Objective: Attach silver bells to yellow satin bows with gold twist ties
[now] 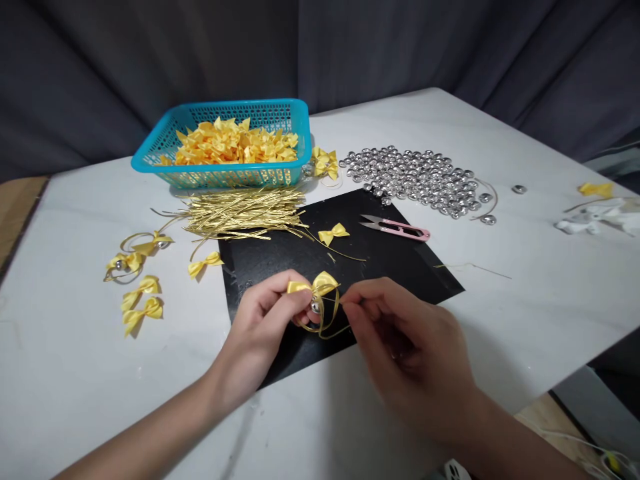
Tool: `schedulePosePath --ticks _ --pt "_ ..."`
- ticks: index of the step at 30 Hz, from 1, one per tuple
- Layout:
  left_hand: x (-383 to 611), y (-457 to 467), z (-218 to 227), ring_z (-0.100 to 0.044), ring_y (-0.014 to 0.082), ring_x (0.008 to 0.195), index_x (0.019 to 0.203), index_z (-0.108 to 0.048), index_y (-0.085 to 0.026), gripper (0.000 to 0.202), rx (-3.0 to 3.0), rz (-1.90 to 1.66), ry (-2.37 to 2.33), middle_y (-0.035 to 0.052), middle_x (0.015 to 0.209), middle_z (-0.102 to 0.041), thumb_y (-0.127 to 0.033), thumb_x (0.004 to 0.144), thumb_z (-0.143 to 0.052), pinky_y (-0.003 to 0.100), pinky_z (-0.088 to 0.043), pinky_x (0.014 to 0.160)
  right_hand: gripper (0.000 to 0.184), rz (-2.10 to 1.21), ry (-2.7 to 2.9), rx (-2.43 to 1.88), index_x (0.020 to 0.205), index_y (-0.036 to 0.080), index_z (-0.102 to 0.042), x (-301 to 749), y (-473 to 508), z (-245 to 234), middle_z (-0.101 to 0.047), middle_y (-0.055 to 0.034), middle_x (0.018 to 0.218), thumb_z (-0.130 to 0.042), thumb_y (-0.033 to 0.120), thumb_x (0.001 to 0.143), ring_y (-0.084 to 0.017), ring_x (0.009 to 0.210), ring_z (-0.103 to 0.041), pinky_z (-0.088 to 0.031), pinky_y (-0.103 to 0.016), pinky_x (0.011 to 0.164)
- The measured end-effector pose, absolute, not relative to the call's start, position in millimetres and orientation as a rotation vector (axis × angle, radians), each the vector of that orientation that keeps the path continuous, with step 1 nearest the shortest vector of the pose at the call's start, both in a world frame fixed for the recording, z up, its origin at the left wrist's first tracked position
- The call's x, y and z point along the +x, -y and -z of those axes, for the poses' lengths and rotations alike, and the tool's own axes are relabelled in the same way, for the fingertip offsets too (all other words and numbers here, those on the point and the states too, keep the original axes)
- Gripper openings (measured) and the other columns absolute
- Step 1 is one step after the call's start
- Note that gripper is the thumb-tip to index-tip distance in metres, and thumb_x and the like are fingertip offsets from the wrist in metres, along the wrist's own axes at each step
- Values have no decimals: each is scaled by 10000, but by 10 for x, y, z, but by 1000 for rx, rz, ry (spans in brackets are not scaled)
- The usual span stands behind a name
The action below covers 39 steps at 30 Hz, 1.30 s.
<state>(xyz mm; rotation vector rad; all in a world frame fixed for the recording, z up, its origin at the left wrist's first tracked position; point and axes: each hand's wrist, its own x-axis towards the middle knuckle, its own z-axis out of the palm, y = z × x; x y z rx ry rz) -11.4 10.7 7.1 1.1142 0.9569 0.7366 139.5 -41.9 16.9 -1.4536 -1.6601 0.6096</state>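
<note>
My left hand (267,313) pinches a small yellow ribbon bow (315,285) with a silver bell under it, held just above the black mat (390,263). A thin gold wire tie (327,323) loops below the bow. My right hand (405,343) is closed in a pinch on the end of that gold wire, right beside the bow. Both hands hover over the front part of the mat. Another yellow bow (333,233) lies loose on the mat behind them.
A blue basket (150,150) of yellow bows stands at the back left, a heap of gold wire ties (240,212) before it. Silver bells (417,179) are piled at the back right. Pink thread snips (400,229) lie on the mat. Several bows (143,297) lie at left.
</note>
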Motion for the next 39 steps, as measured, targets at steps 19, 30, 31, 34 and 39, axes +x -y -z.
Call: schedulePosePath --ticks 19,30,31,34,39 --pt "-106 -96 -75 -461 84 604 622 -580 -196 234 1077 -723 -958 -58 598 -554 -191 846 -514 186 -356 582 149 -483 1725 -1461 825 191 -486 1410 435 -166 -345 92 542 -477 42 827 -17 384 -280 -254 -71 340" --pt "-101 -102 -68 -459 99 615 624 -575 -188 226 1071 -722 -965 -40 611 -555 -201 843 -520 196 -354 593 144 -447 1762 -1502 831 199 -487 1422 457 -156 -362 85 528 -484 56 812 -31 371 -290 -236 -123 325" --pt "-101 -101 -70 -459 99 617 627 -575 -188 223 1070 -718 -966 -39 612 -554 -201 842 -521 197 -353 594 144 -449 1767 -1507 832 199 -487 1420 458 -156 -365 83 529 -480 56 812 -33 373 -294 -240 -126 326" --pt "-100 -99 -71 -457 104 617 628 -570 -188 223 1070 -711 -970 -35 614 -550 -209 844 -518 204 -351 590 140 -429 1777 -1513 826 197 -489 1416 457 -155 -375 78 532 -475 58 817 -34 377 -299 -242 -136 328" --pt "-88 -103 -65 -450 103 618 628 -562 -187 224 1078 -701 -967 -36 615 -543 -211 846 -519 204 -349 594 128 -403 1804 -1506 834 198 -505 1428 459 -155 -374 78 518 -471 74 829 -36 367 -295 -234 -147 329"
